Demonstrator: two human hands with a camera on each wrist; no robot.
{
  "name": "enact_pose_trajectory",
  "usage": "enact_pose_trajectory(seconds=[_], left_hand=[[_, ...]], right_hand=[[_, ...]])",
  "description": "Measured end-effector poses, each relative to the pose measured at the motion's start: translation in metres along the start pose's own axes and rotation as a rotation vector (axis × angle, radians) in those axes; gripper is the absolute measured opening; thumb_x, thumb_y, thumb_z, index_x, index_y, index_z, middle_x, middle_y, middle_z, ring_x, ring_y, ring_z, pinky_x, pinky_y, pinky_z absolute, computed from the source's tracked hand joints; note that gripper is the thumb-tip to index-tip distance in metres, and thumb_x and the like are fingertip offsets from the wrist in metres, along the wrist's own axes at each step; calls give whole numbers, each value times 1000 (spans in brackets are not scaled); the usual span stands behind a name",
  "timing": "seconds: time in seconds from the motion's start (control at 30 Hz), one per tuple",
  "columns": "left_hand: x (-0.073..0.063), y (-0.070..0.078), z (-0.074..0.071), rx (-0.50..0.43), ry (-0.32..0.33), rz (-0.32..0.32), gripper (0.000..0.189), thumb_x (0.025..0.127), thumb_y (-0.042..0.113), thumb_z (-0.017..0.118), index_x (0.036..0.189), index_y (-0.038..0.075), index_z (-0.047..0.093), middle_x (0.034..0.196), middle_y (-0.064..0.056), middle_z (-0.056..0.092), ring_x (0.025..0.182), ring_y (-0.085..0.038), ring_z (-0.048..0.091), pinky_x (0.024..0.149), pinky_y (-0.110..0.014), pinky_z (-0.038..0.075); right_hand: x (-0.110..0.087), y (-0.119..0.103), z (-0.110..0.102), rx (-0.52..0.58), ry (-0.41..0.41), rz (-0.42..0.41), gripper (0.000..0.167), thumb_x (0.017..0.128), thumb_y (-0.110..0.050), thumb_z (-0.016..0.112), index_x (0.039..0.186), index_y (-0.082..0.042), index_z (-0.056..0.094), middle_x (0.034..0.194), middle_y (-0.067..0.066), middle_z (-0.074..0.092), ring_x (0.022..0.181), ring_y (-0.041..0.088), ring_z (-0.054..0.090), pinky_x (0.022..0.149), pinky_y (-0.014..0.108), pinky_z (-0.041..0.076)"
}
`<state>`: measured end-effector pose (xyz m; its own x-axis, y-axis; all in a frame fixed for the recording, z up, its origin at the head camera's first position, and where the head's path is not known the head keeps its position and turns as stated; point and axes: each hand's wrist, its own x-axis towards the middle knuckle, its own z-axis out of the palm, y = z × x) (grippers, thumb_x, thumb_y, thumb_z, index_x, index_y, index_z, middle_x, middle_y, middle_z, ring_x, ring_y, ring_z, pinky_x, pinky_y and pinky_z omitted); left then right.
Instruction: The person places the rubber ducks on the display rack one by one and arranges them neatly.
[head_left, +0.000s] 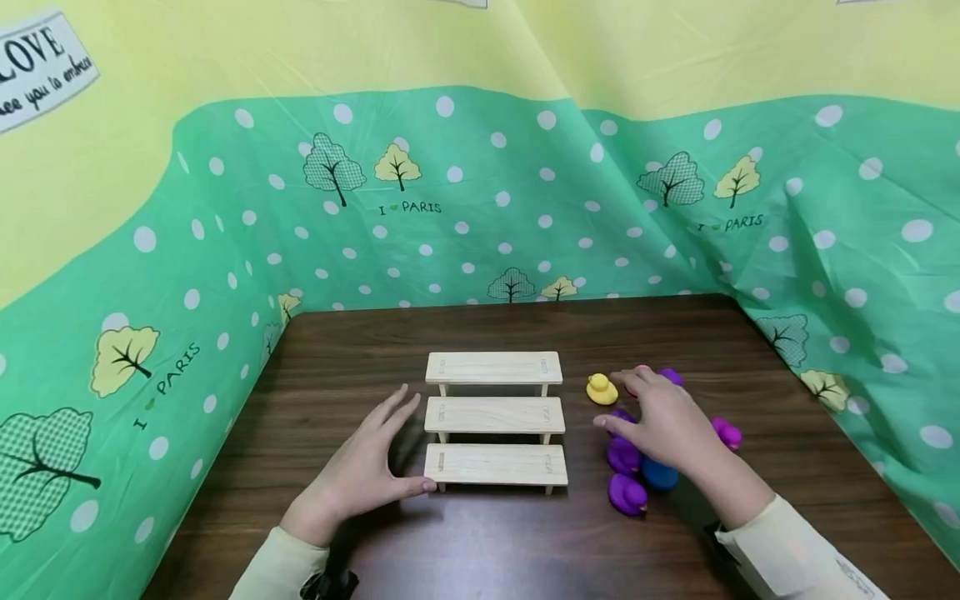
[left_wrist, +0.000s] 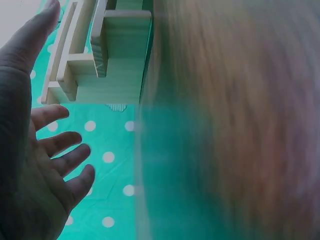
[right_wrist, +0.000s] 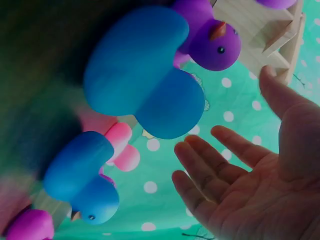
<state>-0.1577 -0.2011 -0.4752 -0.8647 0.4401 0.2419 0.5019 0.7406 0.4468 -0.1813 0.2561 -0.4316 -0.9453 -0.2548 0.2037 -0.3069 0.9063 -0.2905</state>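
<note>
Left of the three-tier wooden stand (head_left: 495, 415), the left hand (head_left: 358, 477) is held with fingers spread and nothing gripped; its thumb is placed at the stand's lowest left corner, though whether contact is made cannot be told. If that thumb were pressed inward, the stand could be shoved askew on the worktop (head_left: 345, 350). Just right of the stand, the yellow rubber duck (head_left: 602, 390) is seen upright (light, presumably, and easily tipped by a brushing finger). Farther right of the stand, purple ducks (head_left: 626, 493) and a blue duck (head_left: 660, 476) are crowded around and below the right hand (head_left: 669, 421), whose fingers are loosely extended with nothing grasped; by a low sweep, ducks could be scattered. Rightmost, a magenta duck (head_left: 727, 432) could be bumped.
</note>
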Motion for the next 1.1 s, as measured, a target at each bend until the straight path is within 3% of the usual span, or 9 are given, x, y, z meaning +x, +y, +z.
enact_pose_trajectory(seconds=[0.1,0.2,0.5,0.7,0.93,1.1], left_hand=[[1,0,2,-56,-4,-14,116,72,72,84,163,18,37,168,0,31,148,-26,39,111,-52,45],[2,1,4,-83,-4,-16,110,74,75,81,159,15,45,161,0,43,143,-23,47,110,-49,47],[6,0,10,-228,-24,-5,79,74,58,91,132,11,66,126,4,68,121,-17,63,104,-44,52],[8,-1,18,-340,-56,-8,70,73,46,95,125,6,69,115,3,73,110,-17,70,99,-40,55],[10,-1,25,-339,-54,-38,61,72,40,97,118,9,71,113,4,74,105,-12,70,96,-37,56],[11,1,25,-323,-51,-45,57,70,39,99,113,14,72,113,7,75,103,-11,70,95,-37,57]], right_hand=[[10,0,-1,7,-11,39,72,87,-53,82,133,0,66,118,19,67,100,35,65,84,57,55],[21,1,0,12,-33,71,61,89,-44,83,130,-1,69,116,19,69,97,33,66,80,54,56],[57,8,6,-6,-164,120,50,91,-34,82,125,2,70,102,13,73,86,28,66,76,51,56],[68,10,14,-12,-214,105,43,92,-32,82,120,-1,72,96,11,73,82,26,64,75,49,54],[76,6,21,17,-223,77,23,94,-17,80,114,-5,78,103,13,73,92,30,67,79,49,56],[79,4,23,61,-232,56,25,91,-3,78,115,-3,77,101,14,72,89,29,66,78,46,56]])
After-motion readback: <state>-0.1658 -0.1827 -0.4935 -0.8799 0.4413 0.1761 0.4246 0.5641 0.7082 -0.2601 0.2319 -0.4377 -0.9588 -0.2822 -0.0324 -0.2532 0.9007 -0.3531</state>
